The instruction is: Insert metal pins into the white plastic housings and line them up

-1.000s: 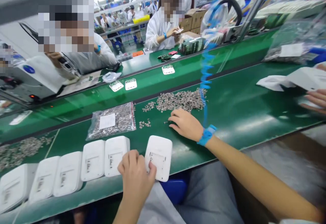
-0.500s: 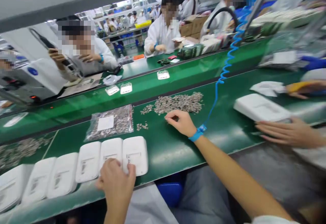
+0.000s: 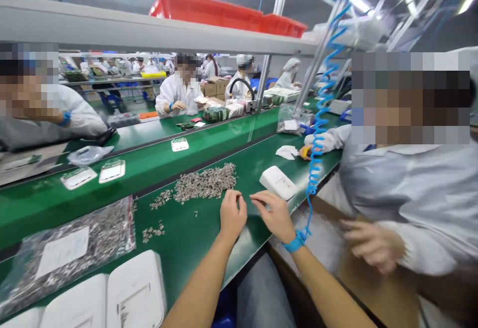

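My left hand (image 3: 233, 212) is over the green bench beside a heap of small metal parts (image 3: 205, 182). Its fingers are bent together in a pinch, and anything between them is too small to make out. Facing it, my right hand (image 3: 273, 213) also has thumb and fingertips drawn together; what they hold, if anything, does not show. A blue wrist strap (image 3: 294, 242) with a coiled cord circles the right wrist. Smaller groups of the metal parts (image 3: 153, 232) lie to the left of the heap. White plastic housings (image 3: 136, 293) stand in a row at lower left.
A clear bag of metal parts (image 3: 108, 238) lies at left. Past my right hand sits another white housing (image 3: 278, 182), near a co-worker (image 3: 403, 183) on the right. The coiled blue cord (image 3: 319, 139) hangs close by. White frames (image 3: 112, 170) rest on the strip beyond the bench.
My view has swung right and up. My left hand has left the row of white housings and come up close to my right hand. The co-worker's hand is off the white housing.
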Demonstrator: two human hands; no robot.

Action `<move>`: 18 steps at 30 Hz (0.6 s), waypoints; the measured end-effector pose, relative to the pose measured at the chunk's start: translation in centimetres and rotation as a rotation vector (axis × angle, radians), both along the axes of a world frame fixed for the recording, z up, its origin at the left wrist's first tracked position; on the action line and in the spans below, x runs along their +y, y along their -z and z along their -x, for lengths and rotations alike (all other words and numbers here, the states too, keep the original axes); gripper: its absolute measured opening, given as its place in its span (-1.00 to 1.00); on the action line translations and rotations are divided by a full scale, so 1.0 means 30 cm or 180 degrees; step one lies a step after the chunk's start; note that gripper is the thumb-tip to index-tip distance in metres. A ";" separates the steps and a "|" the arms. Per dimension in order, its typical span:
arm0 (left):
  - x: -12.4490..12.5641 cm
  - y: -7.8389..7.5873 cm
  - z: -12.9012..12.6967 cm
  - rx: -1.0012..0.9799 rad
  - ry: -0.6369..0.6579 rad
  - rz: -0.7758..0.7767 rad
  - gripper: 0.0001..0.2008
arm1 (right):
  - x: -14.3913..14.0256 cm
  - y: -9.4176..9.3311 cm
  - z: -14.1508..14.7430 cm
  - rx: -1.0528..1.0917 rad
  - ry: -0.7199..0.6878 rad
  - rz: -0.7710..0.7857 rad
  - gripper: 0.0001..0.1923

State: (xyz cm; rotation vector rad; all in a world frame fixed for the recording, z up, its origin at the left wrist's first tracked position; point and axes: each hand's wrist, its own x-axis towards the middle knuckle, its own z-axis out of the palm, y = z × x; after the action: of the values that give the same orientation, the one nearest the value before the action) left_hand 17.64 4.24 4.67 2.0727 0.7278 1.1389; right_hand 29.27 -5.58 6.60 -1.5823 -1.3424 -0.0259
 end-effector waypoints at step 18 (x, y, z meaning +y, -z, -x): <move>-0.031 0.015 0.035 0.1046 -0.0074 -0.0059 -0.78 | 0.054 -0.033 -0.053 -0.0445 0.0108 0.0763 -0.73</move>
State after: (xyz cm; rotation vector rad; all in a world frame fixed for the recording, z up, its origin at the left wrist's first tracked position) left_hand 16.58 3.32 4.20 2.3009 0.8993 0.8266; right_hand 30.86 -3.95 7.59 -1.8327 -1.4700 0.0038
